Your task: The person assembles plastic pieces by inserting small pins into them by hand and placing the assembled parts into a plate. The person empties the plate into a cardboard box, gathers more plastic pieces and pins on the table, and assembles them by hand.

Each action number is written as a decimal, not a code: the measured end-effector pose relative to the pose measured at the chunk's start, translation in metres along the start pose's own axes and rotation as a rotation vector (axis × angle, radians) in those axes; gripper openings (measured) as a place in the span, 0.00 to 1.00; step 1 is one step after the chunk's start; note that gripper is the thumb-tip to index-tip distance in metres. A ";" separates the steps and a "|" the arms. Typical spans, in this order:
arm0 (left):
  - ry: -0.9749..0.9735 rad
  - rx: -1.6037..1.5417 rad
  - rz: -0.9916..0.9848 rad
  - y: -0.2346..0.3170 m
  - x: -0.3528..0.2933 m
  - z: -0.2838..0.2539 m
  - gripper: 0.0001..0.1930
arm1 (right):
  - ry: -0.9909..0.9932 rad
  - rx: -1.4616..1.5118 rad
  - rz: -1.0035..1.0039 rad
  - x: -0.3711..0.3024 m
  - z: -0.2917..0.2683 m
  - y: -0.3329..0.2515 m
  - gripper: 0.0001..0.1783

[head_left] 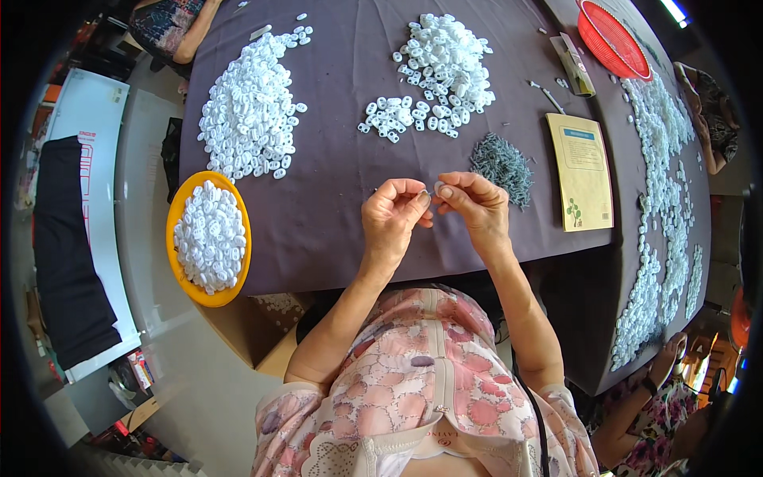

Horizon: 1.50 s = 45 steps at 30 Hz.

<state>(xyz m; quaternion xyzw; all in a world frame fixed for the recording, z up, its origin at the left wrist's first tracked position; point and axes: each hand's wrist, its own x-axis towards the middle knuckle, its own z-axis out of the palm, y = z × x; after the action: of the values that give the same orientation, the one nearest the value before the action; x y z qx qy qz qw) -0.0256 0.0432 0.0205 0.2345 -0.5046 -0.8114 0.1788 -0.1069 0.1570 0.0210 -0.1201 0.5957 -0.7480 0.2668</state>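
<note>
Head view, so I'm looking straight down at the desk [318, 211]. Both hands are over its near edge, with one little white piece [439, 188] between them. The right hand [479, 203] has it pinched in its fingers. The left hand [395, 208] has its fingertips closed up right beside it, maybe on a tiny grey bit, but that's too small for me to tell. I'd call this one piece mid-job.

As for the rest, yeah, there's loads. Big white heap [250, 111] on the left, another back pile [451, 60] with a small cluster [389, 117] near it, plus a yellow bowl [210, 299] loaded up. The grey pile [502, 165] just past the right hand is a decent mound too. Far right there's a long white spread [664, 203]; finished or waiting, can't tell from here. With heaps that size, my guess is plenty's left.
</note>
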 end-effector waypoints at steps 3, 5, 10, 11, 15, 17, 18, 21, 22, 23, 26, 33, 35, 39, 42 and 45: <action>-0.006 0.062 0.007 -0.001 -0.001 -0.001 0.05 | -0.013 -0.009 -0.006 0.000 0.001 0.001 0.08; -0.016 0.091 0.020 -0.001 -0.001 -0.003 0.05 | -0.018 -0.007 -0.001 0.000 0.001 0.001 0.08; -0.022 0.082 0.025 -0.006 0.001 -0.004 0.05 | -0.063 -0.080 -0.037 -0.001 0.001 0.004 0.06; -0.020 0.045 0.044 -0.007 0.001 -0.004 0.05 | -0.063 -0.081 -0.036 -0.001 0.003 0.003 0.06; 0.053 -0.009 -0.004 -0.004 0.002 -0.001 0.04 | -0.014 -0.159 -0.090 -0.001 0.006 0.006 0.04; 0.074 -0.052 -0.009 -0.005 0.002 -0.002 0.05 | -0.009 -0.226 -0.153 -0.001 0.005 0.011 0.04; 0.075 -0.052 -0.010 -0.005 0.001 -0.002 0.05 | -0.013 -0.227 -0.140 -0.002 0.005 0.013 0.06; 0.130 -0.040 -0.034 -0.004 0.002 -0.002 0.04 | -0.026 -0.248 -0.186 -0.005 0.008 0.015 0.09; 0.148 -0.090 -0.062 -0.004 0.002 -0.001 0.04 | -0.036 -0.269 -0.246 -0.005 0.010 0.015 0.12; 0.165 -0.140 -0.091 -0.005 0.003 0.000 0.04 | -0.035 -0.269 -0.246 -0.006 0.012 0.013 0.12; 0.197 -0.163 -0.124 -0.006 0.003 0.002 0.04 | -0.032 -0.510 -0.372 -0.005 0.014 0.006 0.15; 0.174 -0.214 -0.219 -0.015 -0.001 0.001 0.05 | -0.075 -0.579 -0.434 -0.003 0.005 0.009 0.13; 0.158 -0.202 -0.231 -0.015 0.000 0.002 0.04 | -0.074 -0.577 -0.429 -0.004 0.004 0.009 0.13; 0.164 -0.133 -0.229 -0.014 0.002 0.003 0.04 | -0.105 -0.599 -0.416 -0.004 0.002 0.009 0.14; 0.143 -0.083 -0.200 -0.018 0.001 0.004 0.04 | -0.115 -0.694 -0.427 -0.005 0.005 0.010 0.17; 0.155 -0.119 -0.147 -0.020 -0.002 0.009 0.04 | -0.092 -0.784 -0.428 -0.002 0.005 0.016 0.18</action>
<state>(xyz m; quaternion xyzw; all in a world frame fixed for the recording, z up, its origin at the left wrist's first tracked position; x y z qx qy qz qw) -0.0298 0.0594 0.0062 0.3219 -0.4216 -0.8303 0.1709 -0.0987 0.1515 0.0074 -0.3659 0.7834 -0.4979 0.0665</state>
